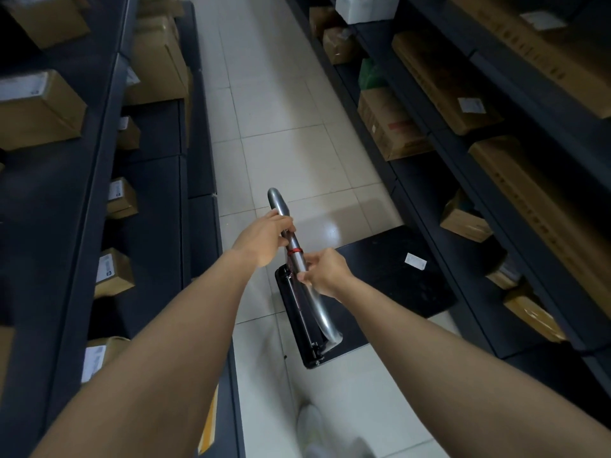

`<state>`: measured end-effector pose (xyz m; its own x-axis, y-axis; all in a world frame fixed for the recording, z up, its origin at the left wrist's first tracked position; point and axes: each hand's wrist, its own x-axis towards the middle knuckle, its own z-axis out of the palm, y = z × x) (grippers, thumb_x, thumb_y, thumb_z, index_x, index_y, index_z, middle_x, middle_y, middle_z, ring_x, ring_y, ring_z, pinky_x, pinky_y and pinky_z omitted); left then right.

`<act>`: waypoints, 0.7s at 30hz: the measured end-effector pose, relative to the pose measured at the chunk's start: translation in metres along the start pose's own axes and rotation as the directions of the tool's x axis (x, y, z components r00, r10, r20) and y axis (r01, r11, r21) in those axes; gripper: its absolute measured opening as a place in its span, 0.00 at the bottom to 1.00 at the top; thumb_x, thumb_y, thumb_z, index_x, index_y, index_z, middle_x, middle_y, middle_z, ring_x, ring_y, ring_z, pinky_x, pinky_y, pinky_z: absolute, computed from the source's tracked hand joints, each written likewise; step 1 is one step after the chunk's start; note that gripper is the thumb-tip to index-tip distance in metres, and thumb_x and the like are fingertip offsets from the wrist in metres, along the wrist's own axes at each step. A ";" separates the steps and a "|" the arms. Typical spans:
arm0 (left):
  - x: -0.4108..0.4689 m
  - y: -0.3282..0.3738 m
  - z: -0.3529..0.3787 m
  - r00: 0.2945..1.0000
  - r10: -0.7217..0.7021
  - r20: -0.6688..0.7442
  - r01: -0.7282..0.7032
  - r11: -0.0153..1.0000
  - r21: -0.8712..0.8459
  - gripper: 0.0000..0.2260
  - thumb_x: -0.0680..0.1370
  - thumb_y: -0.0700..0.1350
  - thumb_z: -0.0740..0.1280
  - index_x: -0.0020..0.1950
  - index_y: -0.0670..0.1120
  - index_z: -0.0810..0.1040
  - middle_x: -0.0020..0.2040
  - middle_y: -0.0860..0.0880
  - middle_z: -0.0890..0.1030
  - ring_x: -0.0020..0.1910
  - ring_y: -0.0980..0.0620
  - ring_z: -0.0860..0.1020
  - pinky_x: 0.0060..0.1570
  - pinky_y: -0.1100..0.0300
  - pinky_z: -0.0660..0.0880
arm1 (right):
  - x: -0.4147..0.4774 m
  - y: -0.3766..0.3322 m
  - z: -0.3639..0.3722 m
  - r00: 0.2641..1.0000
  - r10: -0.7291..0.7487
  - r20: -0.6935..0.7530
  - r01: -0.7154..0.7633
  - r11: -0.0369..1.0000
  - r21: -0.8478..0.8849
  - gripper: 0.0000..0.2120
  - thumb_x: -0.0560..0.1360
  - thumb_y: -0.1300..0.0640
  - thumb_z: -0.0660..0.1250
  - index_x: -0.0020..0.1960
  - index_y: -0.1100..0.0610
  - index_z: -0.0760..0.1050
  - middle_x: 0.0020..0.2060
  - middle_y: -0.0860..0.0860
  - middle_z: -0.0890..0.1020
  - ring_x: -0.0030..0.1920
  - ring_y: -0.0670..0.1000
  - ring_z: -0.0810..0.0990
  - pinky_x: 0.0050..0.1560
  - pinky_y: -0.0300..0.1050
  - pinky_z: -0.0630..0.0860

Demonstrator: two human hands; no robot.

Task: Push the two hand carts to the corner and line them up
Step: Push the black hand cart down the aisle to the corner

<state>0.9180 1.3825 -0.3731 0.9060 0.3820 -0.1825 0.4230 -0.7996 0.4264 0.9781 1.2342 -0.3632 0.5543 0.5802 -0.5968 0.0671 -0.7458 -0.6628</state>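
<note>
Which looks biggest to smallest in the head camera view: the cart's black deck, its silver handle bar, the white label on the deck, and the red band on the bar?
As they appear:
1. black deck
2. silver handle bar
3. white label
4. red band

The bar sits nearer the camera, yet the deck still looks clearly larger.

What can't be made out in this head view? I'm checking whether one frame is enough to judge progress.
- Second cart, the corner: outside the head view.
- Cart wheels: hidden under the black deck.
- Box labels: too small, blurred.
- Handle: partly covered by the left hand and right hand.
</note>
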 end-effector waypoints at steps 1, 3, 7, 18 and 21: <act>-0.007 0.002 0.001 1.000 -0.011 -0.005 0.011 1.000 -0.001 0.10 0.77 0.38 0.67 0.57 0.47 0.77 0.61 0.50 0.75 0.65 0.49 0.70 0.64 0.51 0.69 | -0.005 0.003 0.001 1.000 -0.007 0.012 0.007 1.000 -0.006 0.19 0.73 0.61 0.72 0.63 0.57 0.77 0.51 0.54 0.83 0.49 0.53 0.83 0.54 0.50 0.80; -0.023 0.007 0.003 1.000 -0.027 -0.016 0.027 1.000 0.001 0.09 0.76 0.38 0.67 0.55 0.48 0.78 0.56 0.51 0.75 0.57 0.48 0.74 0.59 0.53 0.71 | -0.016 0.009 0.004 0.999 -0.020 0.033 0.020 0.999 -0.024 0.19 0.73 0.61 0.71 0.63 0.57 0.77 0.52 0.54 0.83 0.49 0.53 0.83 0.54 0.50 0.80; -0.058 0.023 0.010 0.996 -0.070 -0.052 0.072 0.997 0.023 0.09 0.76 0.40 0.67 0.56 0.48 0.78 0.57 0.50 0.76 0.54 0.49 0.73 0.55 0.57 0.69 | -0.042 0.026 0.009 0.997 -0.041 0.065 0.045 0.997 -0.056 0.19 0.73 0.61 0.71 0.63 0.55 0.77 0.50 0.53 0.83 0.46 0.52 0.82 0.52 0.47 0.80; -0.153 0.066 0.051 0.969 -0.208 -0.130 0.211 0.977 0.012 0.10 0.76 0.41 0.68 0.57 0.47 0.79 0.61 0.48 0.77 0.68 0.47 0.69 0.72 0.51 0.54 | -0.116 0.079 0.022 0.979 -0.129 0.157 0.160 0.966 -0.205 0.12 0.74 0.60 0.70 0.57 0.53 0.80 0.41 0.51 0.80 0.41 0.50 0.78 0.47 0.43 0.78; -0.171 0.077 0.062 0.960 -0.227 -0.164 0.233 0.972 0.019 0.07 0.76 0.42 0.68 0.54 0.48 0.79 0.60 0.49 0.77 0.63 0.49 0.72 0.70 0.51 0.57 | -0.133 0.093 0.027 0.972 -0.168 0.166 0.205 0.949 -0.240 0.07 0.74 0.61 0.69 0.50 0.53 0.80 0.35 0.49 0.76 0.39 0.51 0.76 0.40 0.43 0.74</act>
<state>0.7964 1.2271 -0.3637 0.7710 0.6241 -0.1264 0.6226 -0.6972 0.3553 0.8886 1.0968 -0.3574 0.3899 0.7436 -0.5432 0.3765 -0.6670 -0.6429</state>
